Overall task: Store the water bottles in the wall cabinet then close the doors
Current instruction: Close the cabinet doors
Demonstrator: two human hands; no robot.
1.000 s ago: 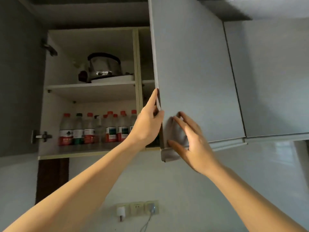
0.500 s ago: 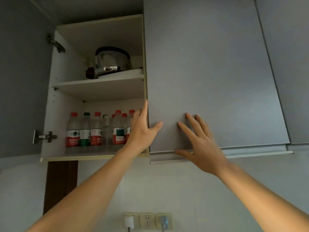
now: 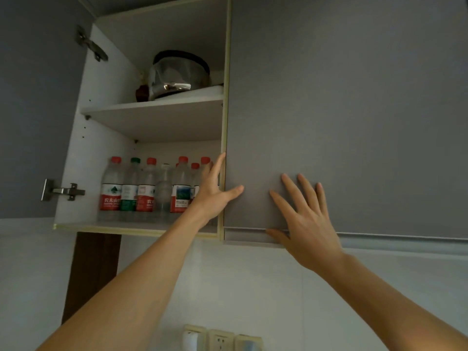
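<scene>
right hand (image 3: 307, 221): flat against the front of the right door (image 3: 342, 117), fingers straight and spread, thumb down along the door's bottom lip. Holding nothing, just pressing.
right arm: reaching up from the lower right corner, forearm stretched out long toward the door.
left hand (image 3: 211, 190): also relaxed and spread, gripping nothing. Thumb lying on the door face just right of the door's left edge, fingers pointing up on the other side of that edge, in front of the cabinet opening.
left arm: coming up from the lower left, crossing below the cabinet's bottom board.
right door: looks flush with the cabinet front, pretty much closed.
left door (image 3: 33, 110): swung wide open to the left of the right door, two metal hinges (image 3: 66, 190) showing on the cabinet's side wall.
water bottles (image 3: 141, 190): standing upright on the bottom shelf, left of the right door, packed close together. About eight caps countable: most red, one green, one on a clear label-less bottle. Exact count behind the left hand hard to tell.
upper shelf (image 3: 154, 115): one shiny metal pot (image 3: 177, 74) with a dark lid, plus one small dark thing beside it, too dim to name.
wall sockets (image 3: 220, 339): three in a row on the wall well below the right door.
</scene>
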